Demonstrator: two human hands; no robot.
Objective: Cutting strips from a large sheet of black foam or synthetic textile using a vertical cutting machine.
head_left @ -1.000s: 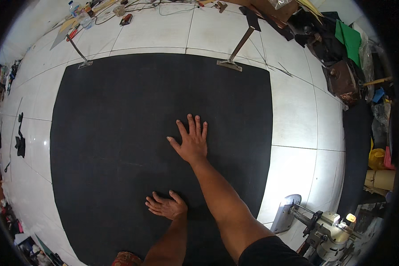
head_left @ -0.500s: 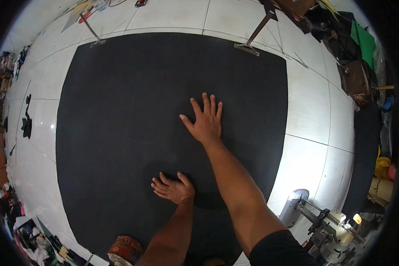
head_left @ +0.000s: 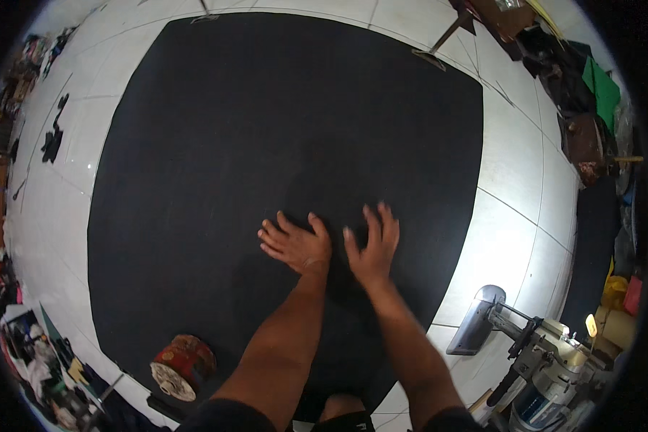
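Observation:
A wide sheet of black cloth [head_left: 194, 173] lies spread over white floor tiles. Over its middle is my left hand [head_left: 295, 245], fingers spread, palm down on or just above the cloth. Just to its right, my right hand [head_left: 374, 248] has its fingers apart and slightly blurred; whether it touches the cloth I cannot tell. Neither hand holds anything. On the cloth's near left corner sits a red, worn cylindrical can [head_left: 183, 366]. A T-shaped metal tool [head_left: 430, 59] rests on the far right edge, and a similar tool [head_left: 204, 19] on the far left edge.
At the lower right stands a motorised cutting machine [head_left: 547, 374] with a metal base plate and lit lamp. Bags and a green cloth [head_left: 601, 90] are heaped along the right. Black scraps [head_left: 52, 140] lie on the left tiles [head_left: 57, 209]; piled fabrics [head_left: 32, 353] sit at lower left.
My right hand has drawn back toward me and rightward, beside the left. My left hand has moved forward a little. The view has shifted, showing more of the near side.

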